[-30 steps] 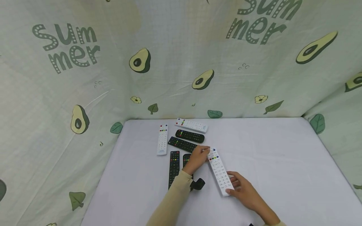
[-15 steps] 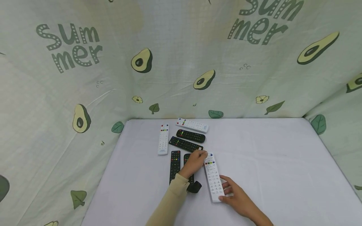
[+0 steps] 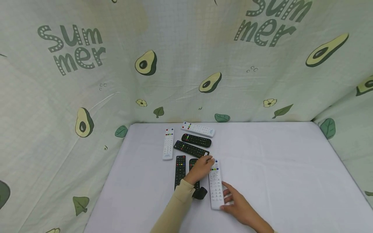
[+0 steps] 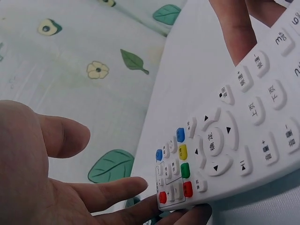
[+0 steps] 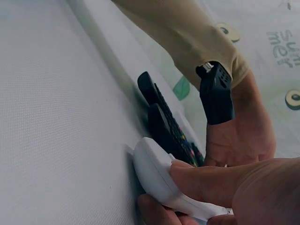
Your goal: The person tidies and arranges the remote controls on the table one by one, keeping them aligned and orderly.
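A white remote control (image 3: 216,189) lies lengthwise near the middle of the table, its coloured buttons at the far end. My right hand (image 3: 238,207) holds its near end, the thumb on the end and the fingers along the right side. In the right wrist view, that thumb presses on the white remote (image 5: 157,176) with fingertips beneath. At the far end is my left hand (image 3: 200,170); in the left wrist view its fingers (image 4: 110,192) reach straight to the remote's edge, some partly under it, while its thumb stands apart.
Left of the hands lie black remotes (image 3: 180,170), one partly covered by the left forearm. Farther back are two more black remotes (image 3: 196,140) and two white ones, one upright (image 3: 168,144) and one crosswise (image 3: 198,129). A patterned cloth (image 3: 180,58) hangs behind the table.
The white remote has moved left and slightly nearer, turning straighter beside the black remotes. My right hand moved left with it; my left hand shifted slightly left and nearer.
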Tool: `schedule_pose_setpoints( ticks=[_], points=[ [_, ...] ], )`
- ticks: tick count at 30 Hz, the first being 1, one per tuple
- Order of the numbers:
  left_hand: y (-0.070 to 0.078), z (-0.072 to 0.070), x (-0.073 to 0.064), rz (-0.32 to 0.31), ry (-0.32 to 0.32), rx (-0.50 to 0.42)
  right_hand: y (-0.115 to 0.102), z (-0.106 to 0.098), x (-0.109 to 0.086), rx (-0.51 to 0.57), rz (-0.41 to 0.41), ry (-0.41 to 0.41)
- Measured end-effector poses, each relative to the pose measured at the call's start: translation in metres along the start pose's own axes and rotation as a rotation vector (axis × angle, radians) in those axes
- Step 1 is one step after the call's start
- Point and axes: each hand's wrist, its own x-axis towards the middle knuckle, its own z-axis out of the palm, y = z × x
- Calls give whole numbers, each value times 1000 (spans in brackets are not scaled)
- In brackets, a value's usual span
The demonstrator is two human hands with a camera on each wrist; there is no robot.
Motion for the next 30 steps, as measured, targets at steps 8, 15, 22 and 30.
schedule_pose_setpoints(
  ticks=[8, 15, 22, 30],
  points=[
    [2, 2, 2, 16, -10, 47, -3, 5, 1, -63, -48, 35],
    [2, 3, 3, 20, -9, 74, -3, 5, 4, -90, -112, 34],
    [4, 4, 2, 3, -17, 92, -6, 4, 6, -117, -115, 6],
    [5, 4, 0, 9, -23, 123, -10, 1, 9, -149, -83, -24]
  ],
)
